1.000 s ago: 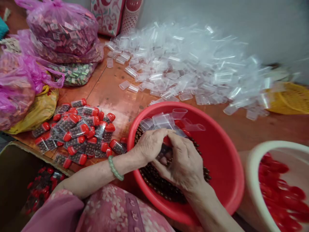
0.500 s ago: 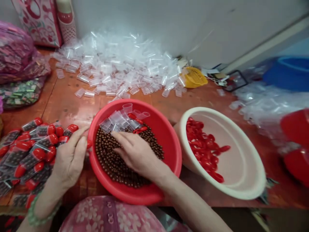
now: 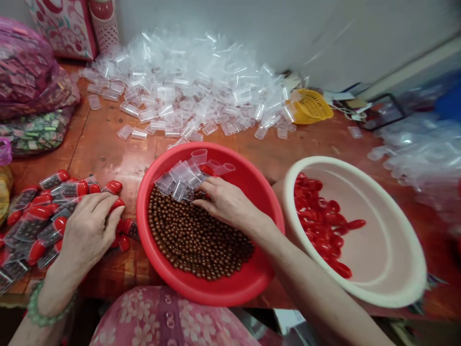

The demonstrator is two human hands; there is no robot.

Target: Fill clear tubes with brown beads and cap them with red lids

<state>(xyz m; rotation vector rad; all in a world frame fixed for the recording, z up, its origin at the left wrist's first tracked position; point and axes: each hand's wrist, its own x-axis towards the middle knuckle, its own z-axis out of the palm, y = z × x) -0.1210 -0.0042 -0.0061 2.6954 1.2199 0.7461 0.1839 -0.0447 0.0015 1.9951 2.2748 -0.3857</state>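
Observation:
My left hand [image 3: 91,223] is over the pile of clear tubes with red caps and dark beads inside [image 3: 39,221]. Its thumb and forefinger close on a red-capped tube [image 3: 117,203], whose body is mostly hidden by the hand. My right hand [image 3: 228,202] reaches into the red basin [image 3: 270,221], above many glossy brown beads [image 3: 194,240]. Its curled fingertips are at the clear empty tubes [image 3: 180,178] lying on the beads. A red cap [image 3: 206,169] shows just behind these fingers; what they grip is hidden.
A cream basin [image 3: 382,230] with loose red caps [image 3: 320,226] stands tilted at right. Along the wall lies a heap of clear tubes [image 3: 187,91] beside a yellow basket [image 3: 313,106]. Pink bags [image 3: 29,72] are at left, more clear plastic pieces [image 3: 414,149] at far right.
My left hand has gone from the basin's rim to the capped tubes on the left. My right hand has moved from the front of the clear tubes toward the red caps. The view has shifted.

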